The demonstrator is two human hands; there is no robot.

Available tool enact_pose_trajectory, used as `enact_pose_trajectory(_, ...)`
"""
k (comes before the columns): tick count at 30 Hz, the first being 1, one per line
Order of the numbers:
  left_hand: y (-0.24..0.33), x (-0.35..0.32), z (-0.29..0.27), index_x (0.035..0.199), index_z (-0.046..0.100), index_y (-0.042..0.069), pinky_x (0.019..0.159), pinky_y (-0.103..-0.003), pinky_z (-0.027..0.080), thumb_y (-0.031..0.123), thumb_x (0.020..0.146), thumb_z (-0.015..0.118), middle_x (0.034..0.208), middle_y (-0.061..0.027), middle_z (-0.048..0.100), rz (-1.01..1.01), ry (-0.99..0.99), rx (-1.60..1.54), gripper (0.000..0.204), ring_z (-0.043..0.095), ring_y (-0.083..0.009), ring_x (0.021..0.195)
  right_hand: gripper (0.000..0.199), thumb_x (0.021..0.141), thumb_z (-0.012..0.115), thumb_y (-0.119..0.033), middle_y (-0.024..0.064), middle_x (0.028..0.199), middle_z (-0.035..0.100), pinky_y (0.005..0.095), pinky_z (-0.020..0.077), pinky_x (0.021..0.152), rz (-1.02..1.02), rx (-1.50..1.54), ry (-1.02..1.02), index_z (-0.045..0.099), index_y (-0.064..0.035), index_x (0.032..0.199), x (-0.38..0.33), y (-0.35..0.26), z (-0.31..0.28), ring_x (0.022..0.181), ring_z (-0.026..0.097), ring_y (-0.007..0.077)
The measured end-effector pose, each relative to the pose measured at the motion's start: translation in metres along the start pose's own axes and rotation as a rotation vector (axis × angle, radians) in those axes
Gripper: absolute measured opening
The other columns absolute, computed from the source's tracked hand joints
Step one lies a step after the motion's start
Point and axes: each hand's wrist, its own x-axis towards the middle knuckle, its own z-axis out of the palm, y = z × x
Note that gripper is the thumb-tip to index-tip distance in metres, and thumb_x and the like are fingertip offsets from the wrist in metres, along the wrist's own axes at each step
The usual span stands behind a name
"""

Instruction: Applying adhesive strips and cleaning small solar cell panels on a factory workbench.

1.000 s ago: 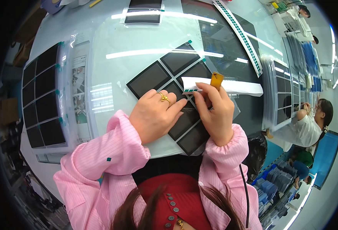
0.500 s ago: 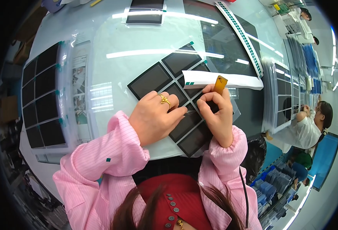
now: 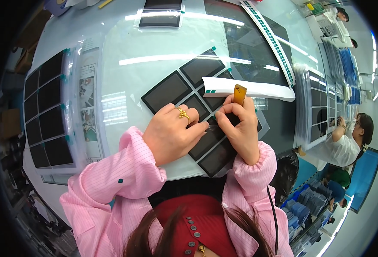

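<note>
A sheet of several dark rectangular panels (image 3: 166, 91) in clear film lies slanted on the table in front of me. My left hand (image 3: 170, 133), with a gold ring, rests on its lower left part, fingers curled and thumb pressed to the index finger; what they pinch, if anything, is too small to make out. My right hand (image 3: 243, 127) is closed over the sheet's right side, a flat amber plastic piece (image 3: 239, 94) sticking up from its fingers. By its thumb and index tips shows a tiny green tab. A white strip (image 3: 262, 91) with green stickers lies behind the right hand.
To the left is a stack of film-covered panel sheets (image 3: 51, 115). Another panel sheet (image 3: 159, 20) lies at the far side. A long strip of green tabs (image 3: 272, 47) runs along the right. More sheets (image 3: 302, 107) stand stacked there, near a co-worker (image 3: 341, 137) in white.
My right hand has shifted slightly, and the amber piece has moved a little left and more upright. The green tab now shows at its fingertips. My left hand has hardly moved.
</note>
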Motion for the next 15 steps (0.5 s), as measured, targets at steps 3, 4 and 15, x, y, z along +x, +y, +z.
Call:
enact_pose_trajectory(3,0.0003,-0.0004,-0.0004,0.094,0.072,0.011,0.068,-0.035,0.042,0.015,0.082,0.079,0.083,-0.0015,0.056,-0.002,-0.003,-0.001,0.014,0.059,-0.0188,0.075,0.009,0.082,0.076,-0.006,0.0091,0.101,0.059,0.0342,0.0456,0.087,-0.004,0.005,0.005,0.069,-0.0003,0.086,-0.0001,-0.0005,0.0003,0.095,0.058,0.0239)
enact_pose_trajectory(4,0.0002,-0.0004,-0.0006,0.094,0.072,0.011,0.068,-0.035,0.042,0.015,0.082,0.079,0.083,-0.0015,0.056,-0.001,-0.003,-0.002,0.014,0.059,-0.0188,0.075,0.009,0.082,0.076,-0.006,0.0091,0.101,0.059,0.0342,0.0456,0.087,-0.003,0.005,0.005,0.069,-0.0003,0.086,0.0,-0.0006,0.0004,0.095,0.058,0.0239)
enact_pose_trajectory(15,0.0041,0.0022,0.0045,0.111,0.073,0.007,0.066,-0.033,0.041,0.014,0.085,0.069,0.084,-0.0013,0.057,0.032,-0.04,0.213,0.027,0.059,-0.0181,0.077,0.01,0.082,0.077,-0.006,0.0093,0.1,0.06,0.0354,0.0466,0.087,-0.038,-0.036,0.032,0.07,-0.0009,0.086,0.0003,-0.0015,0.0021,0.095,0.058,0.0254)
